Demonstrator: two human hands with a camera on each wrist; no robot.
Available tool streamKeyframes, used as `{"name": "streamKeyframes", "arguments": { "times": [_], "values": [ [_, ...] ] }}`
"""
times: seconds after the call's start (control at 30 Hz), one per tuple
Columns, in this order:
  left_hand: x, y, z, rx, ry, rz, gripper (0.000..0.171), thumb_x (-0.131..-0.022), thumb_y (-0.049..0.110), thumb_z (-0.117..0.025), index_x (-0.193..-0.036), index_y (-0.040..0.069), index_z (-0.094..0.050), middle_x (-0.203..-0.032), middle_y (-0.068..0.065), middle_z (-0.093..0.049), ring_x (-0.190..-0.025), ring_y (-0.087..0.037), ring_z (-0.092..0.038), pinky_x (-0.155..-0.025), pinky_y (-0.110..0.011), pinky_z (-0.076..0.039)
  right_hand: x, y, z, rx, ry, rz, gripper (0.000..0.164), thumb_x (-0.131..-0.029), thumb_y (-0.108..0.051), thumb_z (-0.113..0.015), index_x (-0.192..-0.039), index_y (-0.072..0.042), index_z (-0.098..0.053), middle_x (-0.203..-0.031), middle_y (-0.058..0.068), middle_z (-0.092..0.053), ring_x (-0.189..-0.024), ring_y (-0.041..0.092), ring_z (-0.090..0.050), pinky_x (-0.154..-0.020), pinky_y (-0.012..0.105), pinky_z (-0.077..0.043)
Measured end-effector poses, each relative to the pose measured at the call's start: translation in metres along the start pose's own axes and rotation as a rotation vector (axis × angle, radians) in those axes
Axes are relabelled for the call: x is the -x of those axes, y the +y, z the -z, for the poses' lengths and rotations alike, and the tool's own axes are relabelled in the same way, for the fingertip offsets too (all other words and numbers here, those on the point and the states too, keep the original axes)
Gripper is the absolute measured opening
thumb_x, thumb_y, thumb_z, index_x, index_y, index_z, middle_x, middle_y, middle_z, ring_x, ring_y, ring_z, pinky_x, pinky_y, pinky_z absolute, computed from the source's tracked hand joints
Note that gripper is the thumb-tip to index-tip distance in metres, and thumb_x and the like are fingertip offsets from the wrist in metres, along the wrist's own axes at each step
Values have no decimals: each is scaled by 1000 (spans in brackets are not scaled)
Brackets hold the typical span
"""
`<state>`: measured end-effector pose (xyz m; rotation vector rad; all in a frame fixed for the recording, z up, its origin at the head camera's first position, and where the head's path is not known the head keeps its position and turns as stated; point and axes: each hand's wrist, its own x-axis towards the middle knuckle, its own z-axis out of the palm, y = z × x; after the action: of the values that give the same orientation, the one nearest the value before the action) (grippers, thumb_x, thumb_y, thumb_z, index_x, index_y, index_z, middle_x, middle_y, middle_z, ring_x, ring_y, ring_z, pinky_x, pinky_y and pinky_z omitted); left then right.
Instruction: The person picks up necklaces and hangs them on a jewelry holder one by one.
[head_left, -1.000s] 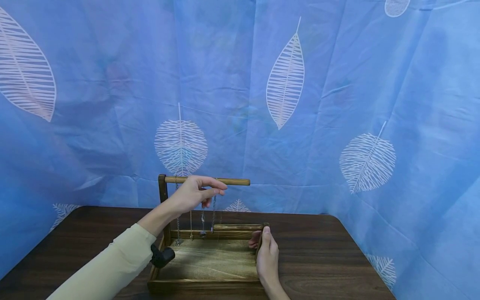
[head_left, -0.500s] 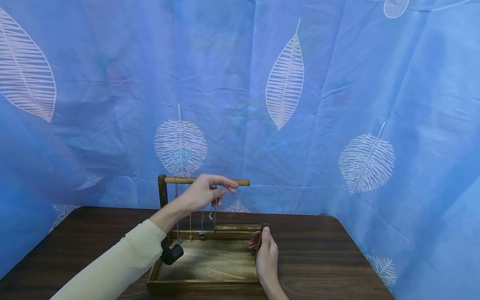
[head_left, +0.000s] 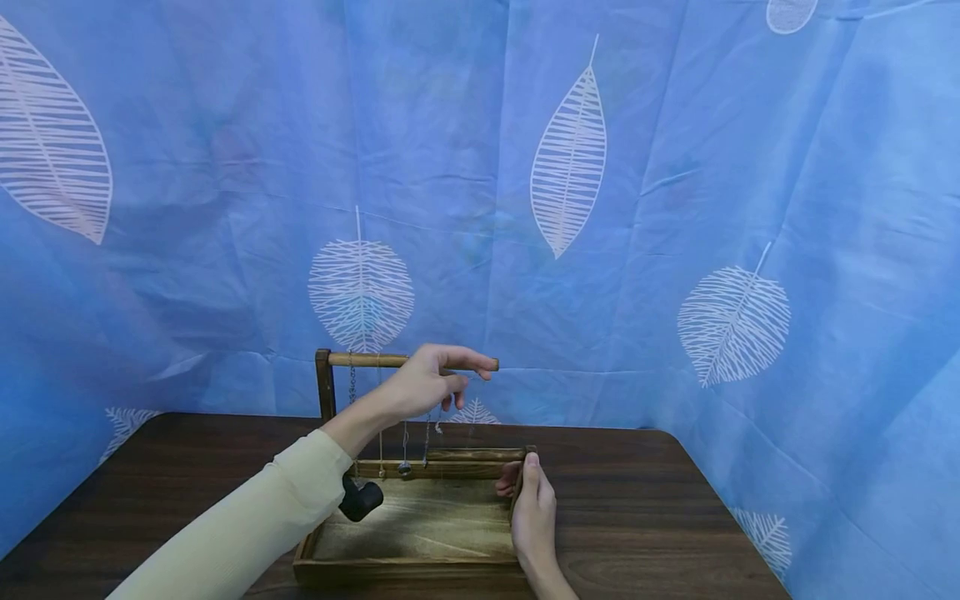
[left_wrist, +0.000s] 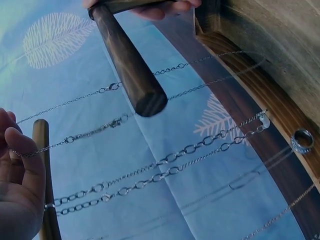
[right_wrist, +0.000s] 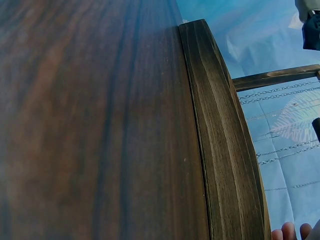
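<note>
A wooden jewelry stand has a tray base, an upper bar at left and a shorter, lower bar at right. My left hand is at the upper bar's free end, pinching a fine silver chain necklace. That chain's loop hangs toward the tray. Several other necklaces hang from the upper bar, among them a chunky silver chain and one bearing a ring pendant. My right hand grips the stand's right side, thumb outside, fingers curled behind it.
The stand sits on a dark wood table. Behind hangs a blue cloth with white leaf prints. A black wrist camera on the left sleeve overlaps the tray's left part.
My left hand has moved right along the upper bar to its free end, carrying the fine necklace. The right hand and the stand have stayed put.
</note>
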<state>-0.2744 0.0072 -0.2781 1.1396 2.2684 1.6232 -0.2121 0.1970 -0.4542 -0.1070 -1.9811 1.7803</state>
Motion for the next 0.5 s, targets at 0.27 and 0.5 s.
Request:
{"name": "streamKeyframes", "arguments": {
  "times": [0.27, 0.5],
  "values": [
    [-8, 2, -11, 32, -3, 9, 45, -101, -9, -43, -140, 8, -59, -130, -12, -63, -74, -27, -63, -60, -37, -51, 1, -3, -1, -8, 10, -1, 63, -111, -43, -27, -103, 7, -65, -83, 14, -64, -75, 27, -63, -75, 43, -56],
    [-15, 6, -19, 33, -26, 1, 52, -100, -11, -40, -147, 10, -51, -137, -8, -58, -77, -24, -65, -61, -36, -52, 1, -4, 0, 3, 4, 14, 59, -112, -39, -27, -102, 4, -65, -83, 14, -64, -75, 28, -63, -74, 41, -56]
  ]
}}
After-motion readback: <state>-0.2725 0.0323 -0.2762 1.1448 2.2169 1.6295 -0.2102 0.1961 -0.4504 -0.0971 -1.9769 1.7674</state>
